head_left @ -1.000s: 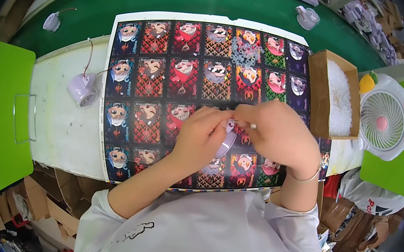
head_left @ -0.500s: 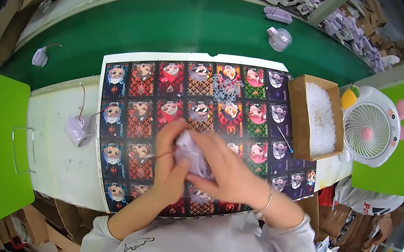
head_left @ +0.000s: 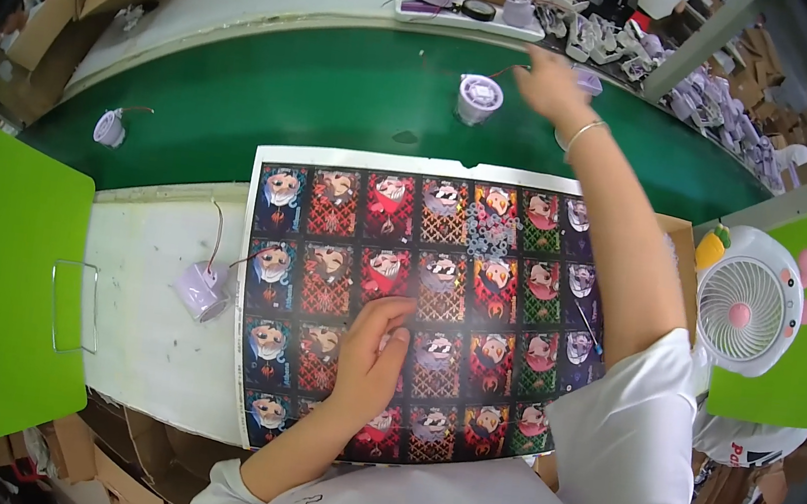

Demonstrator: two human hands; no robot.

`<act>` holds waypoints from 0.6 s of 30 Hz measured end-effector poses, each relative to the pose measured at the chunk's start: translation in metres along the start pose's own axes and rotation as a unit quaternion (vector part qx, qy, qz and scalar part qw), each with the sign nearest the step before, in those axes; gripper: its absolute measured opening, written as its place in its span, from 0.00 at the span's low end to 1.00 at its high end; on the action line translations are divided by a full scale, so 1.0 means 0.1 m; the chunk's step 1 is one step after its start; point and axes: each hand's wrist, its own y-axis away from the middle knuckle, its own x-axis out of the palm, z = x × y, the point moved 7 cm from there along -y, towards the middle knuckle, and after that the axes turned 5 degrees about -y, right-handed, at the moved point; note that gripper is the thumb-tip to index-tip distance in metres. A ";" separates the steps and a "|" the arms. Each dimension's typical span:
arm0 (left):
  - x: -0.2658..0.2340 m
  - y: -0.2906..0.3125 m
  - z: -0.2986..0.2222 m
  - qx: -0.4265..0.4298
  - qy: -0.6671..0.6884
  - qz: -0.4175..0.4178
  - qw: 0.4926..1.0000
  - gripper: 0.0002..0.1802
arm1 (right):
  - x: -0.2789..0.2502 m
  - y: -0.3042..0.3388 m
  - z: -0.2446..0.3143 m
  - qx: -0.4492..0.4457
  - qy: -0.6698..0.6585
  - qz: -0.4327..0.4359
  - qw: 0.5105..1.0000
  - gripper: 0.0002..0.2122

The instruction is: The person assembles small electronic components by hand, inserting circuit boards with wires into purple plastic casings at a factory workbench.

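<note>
My left hand [head_left: 371, 354] hovers over or rests on the printed card sheet [head_left: 335, 314]. Its fingers curve to the right with a gap to the thumb, and nothing held shows in it. My right hand [head_left: 550, 87] reaches far out over the green belt [head_left: 324, 81], its fingers extended and seemingly free. Just left of it stands a round lilac plastic housing [head_left: 480, 100] with a wire running toward the fingertips. A flat lilac part [head_left: 588, 81] lies beside that hand, partly covered. Another clear-and-lilac cup is mostly hidden behind my right forearm.
Left of the sheet sits a lilac housing with wires [head_left: 203, 290]; another [head_left: 110, 127] is on the belt's left. Small clear rings [head_left: 492, 231] and a thin screwdriver [head_left: 589, 327] lie on the sheet. At right are a cardboard box [head_left: 682, 248], partly covered, and a white fan [head_left: 742, 304].
My hands have parted. The lilac housing they held together now stands on the green belt, and my right arm has stretched far forward. The whole view has shifted slightly.
</note>
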 end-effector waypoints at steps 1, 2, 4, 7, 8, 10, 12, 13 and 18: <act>-0.07 0.05 0.01 0.011 -0.017 -0.004 1.000 0.17 | -0.10 0.21 0.12 0.111 0.113 0.105 0.982 0.24; -0.01 0.04 -0.06 0.017 -0.010 0.009 1.000 0.17 | 0.04 0.20 -0.34 0.129 0.145 0.167 0.967 0.26; 0.06 -0.01 -0.11 0.024 0.001 0.017 1.000 0.16 | 0.12 0.23 -0.83 0.146 0.176 0.230 0.946 0.28; 0.03 -0.01 -0.14 0.021 -0.017 0.035 0.999 0.14 | -0.18 0.46 -0.51 0.028 0.067 0.169 0.983 0.24; 0.04 0.00 -0.16 0.023 -0.013 0.040 0.999 0.14 | -0.33 0.55 -0.43 -0.007 0.043 0.107 0.993 0.25; -0.03 0.03 -0.26 0.097 -0.018 -0.010 0.995 0.13 | -0.58 0.96 0.07 -0.067 -0.104 0.108 0.987 0.27; -0.10 0.06 -0.33 0.114 -0.032 -0.043 0.992 0.16 | -0.74 1.71 0.80 -0.157 -0.250 0.161 0.942 0.27; -0.14 0.06 -0.42 0.123 0.003 -0.099 0.987 0.18 | -0.79 2.08 1.04 -0.147 -0.256 0.217 0.930 0.30; 0.07 0.10 -0.54 0.177 -0.185 0.095 0.962 0.20 | -0.41 3.32 1.13 -0.130 -0.351 0.257 0.891 0.28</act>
